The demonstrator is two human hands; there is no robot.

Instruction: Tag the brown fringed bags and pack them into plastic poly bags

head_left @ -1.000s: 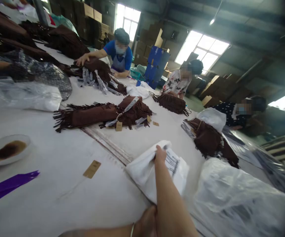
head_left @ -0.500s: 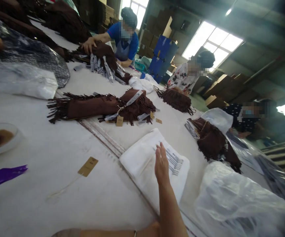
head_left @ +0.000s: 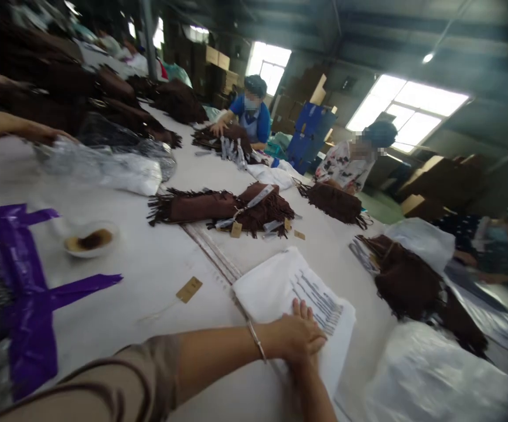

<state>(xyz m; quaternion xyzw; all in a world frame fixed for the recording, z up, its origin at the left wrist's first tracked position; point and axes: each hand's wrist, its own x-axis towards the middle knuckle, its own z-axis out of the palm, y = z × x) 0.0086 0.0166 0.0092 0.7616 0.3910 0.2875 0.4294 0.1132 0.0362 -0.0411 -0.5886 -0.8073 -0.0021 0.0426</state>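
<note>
A folded white bag (head_left: 280, 284) with dark printed lines lies flat on the white table (head_left: 148, 275) in front of me. My left hand (head_left: 295, 337) lies over my right hand, fingers stretched flat, pressing on the bag's near edge. My right hand (head_left: 303, 309) is mostly covered; only its flat fingertips show on the bag. Neither hand grips anything.
Brown fringed bags (head_left: 222, 208) with tags lie beyond, another (head_left: 412, 287) at right. A small dish (head_left: 89, 240) with brown liquid, purple strips (head_left: 25, 275) and a loose card tag (head_left: 189, 289) lie left. Clear plastic (head_left: 433, 375) is bunched at lower right. Three other people work along the far side.
My right hand drew back toward the near edge of the white bag, and my left hand came in from the left to lie on top of it. The camera swung left.
</note>
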